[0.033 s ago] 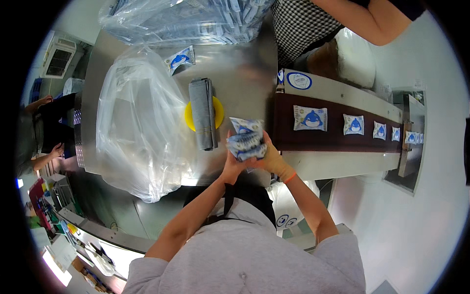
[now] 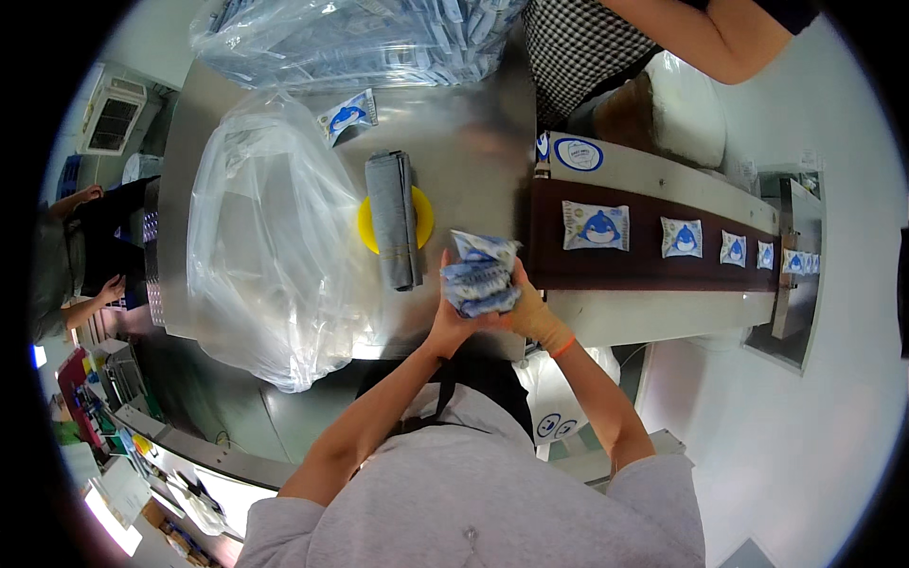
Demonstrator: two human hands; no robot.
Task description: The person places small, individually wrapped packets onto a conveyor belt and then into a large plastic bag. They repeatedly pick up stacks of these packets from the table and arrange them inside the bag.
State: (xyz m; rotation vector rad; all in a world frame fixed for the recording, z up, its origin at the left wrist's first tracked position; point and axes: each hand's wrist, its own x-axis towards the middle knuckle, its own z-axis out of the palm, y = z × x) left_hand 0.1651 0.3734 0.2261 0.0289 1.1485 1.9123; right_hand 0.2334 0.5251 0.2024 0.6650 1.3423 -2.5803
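Note:
Near the front edge of the metal table, my left hand (image 2: pixel 449 322) and my right hand (image 2: pixel 533 318) are closed around a small stack of packets (image 2: pixel 479 276). The packets are soft, white and blue, and are pressed together between my palms. A pale glove with an orange cuff covers my right hand. Just left of the stack, a folded grey cloth (image 2: pixel 392 222) lies across a round yellow object (image 2: pixel 423 220). A single packet with a blue whale-like figure (image 2: pixel 347 116) rests farther back on the table.
A large clear plastic bag (image 2: pixel 275 246) spreads over the table's left side. Another bag full of packets (image 2: pixel 360 43) sits at the back. To the right, a brown conveyor belt (image 2: pixel 644 267) carries spaced packets (image 2: pixel 597 227). Other people stand at far right and far left.
The packets on the belt have shifted slightly left, toward the table. The stack in my hands has moved a little right and tilted.

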